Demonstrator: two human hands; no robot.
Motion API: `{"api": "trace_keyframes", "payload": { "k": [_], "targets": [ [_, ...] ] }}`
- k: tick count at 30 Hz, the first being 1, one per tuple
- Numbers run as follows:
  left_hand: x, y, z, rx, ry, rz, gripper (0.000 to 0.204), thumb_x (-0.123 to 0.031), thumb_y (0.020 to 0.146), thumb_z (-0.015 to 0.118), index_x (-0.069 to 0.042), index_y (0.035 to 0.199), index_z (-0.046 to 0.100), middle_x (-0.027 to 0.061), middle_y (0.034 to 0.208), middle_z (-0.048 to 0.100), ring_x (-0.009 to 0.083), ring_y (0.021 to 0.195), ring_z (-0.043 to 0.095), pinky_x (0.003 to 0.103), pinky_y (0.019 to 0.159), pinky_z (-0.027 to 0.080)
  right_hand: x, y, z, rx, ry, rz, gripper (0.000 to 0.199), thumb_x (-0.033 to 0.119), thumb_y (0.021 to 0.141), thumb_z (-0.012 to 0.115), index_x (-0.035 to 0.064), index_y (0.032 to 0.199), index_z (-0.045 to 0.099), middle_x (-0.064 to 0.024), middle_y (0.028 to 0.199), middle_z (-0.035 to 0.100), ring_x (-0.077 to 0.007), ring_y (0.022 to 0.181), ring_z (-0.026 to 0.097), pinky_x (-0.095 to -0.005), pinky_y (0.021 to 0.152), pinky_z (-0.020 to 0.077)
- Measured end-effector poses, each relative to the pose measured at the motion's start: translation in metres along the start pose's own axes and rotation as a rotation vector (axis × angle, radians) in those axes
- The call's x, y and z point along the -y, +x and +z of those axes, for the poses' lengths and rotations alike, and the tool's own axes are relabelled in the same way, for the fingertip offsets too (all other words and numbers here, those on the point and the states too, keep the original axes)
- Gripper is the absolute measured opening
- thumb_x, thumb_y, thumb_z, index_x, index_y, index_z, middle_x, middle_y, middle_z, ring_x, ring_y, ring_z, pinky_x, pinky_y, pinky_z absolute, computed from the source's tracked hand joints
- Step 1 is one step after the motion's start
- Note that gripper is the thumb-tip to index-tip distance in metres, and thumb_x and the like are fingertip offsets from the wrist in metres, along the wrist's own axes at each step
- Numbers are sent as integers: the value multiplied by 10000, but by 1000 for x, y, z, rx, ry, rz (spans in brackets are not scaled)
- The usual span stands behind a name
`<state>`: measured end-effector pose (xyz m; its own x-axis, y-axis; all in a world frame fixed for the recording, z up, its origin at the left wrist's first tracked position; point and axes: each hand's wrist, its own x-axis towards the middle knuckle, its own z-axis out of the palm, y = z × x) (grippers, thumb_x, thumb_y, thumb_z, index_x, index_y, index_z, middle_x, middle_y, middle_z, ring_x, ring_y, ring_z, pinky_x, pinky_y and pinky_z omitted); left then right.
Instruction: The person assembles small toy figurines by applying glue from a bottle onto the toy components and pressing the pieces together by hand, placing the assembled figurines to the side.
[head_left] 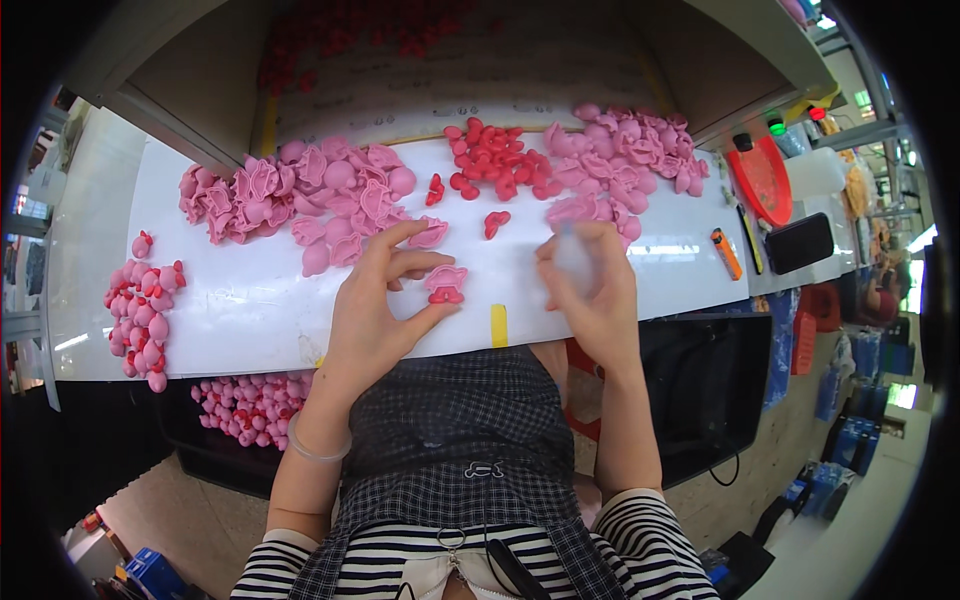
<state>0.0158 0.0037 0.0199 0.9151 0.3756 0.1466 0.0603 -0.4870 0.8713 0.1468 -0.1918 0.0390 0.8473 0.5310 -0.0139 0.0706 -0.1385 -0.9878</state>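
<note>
1. White table (250,320) spread across the middle; the pink-and-red piece (445,285) lay on it between the two hands, and the clock directions below were read from that piece.
2. Left shell heap (340,185) sat at 10 o'clock; right shell heap (625,150) at 2 o'clock; red heap (490,155) between 12 and 1; pink-and-red figures (140,310) clustered at 9.
3. Left hand (375,305), at 8 o'clock, was curved and spread, thumb and fingers apart around the piece; right hand (605,295), at 3 o'clock, had its fingers and thumb pinching a pale cloudy object (575,258).
4. The piece looked light, thin-walled and probably a little rubbery; it seemed likelier to flex or slide than to break; its outer sides, toward 9 and 3 o'clock, appeared the best hold, squeezed gently so the hollow shell would not fold.
5. Shadow dulled the far red parts (370,30) between 11 and 12, and the upper edge cut them off; blur hid the pale object's kind and contents; whether a left fingertip touched the piece, or its red part was fixed, could not be told.
</note>
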Motion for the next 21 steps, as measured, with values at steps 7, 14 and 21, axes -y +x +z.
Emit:
{"api": "trace_keyframes", "payload": {
  "k": [7,14,21],
  "targets": [
    [-2,1,0,10,-17,4,737,-158,719,865,-53,1324,456,28,1072,740,159,940,645,274,783,440,20,29,-17,-138,-675,-291,242,5,798,695,34,1036,656,-123,1018,680,-276,948,666,-322,876,499],
    [-2,2,1,24,-16,2,732,-154,719,865,-59,1319,456,28,1079,738,154,947,644,273,783,441,8,27,-12,-69,-866,-228,267,105,808,734,51,1062,671,-158,1040,682,-357,974,655,-370,848,508],
    [-1,2,-1,26,-29,7,734,-153,720,865,-65,1322,454,38,1087,737,161,952,652,276,782,444,7,11,-7,15,-709,-292,274,119,808,741,32,1057,667,-162,972,659,-357,957,643,-381,850,498]
  ]
}}
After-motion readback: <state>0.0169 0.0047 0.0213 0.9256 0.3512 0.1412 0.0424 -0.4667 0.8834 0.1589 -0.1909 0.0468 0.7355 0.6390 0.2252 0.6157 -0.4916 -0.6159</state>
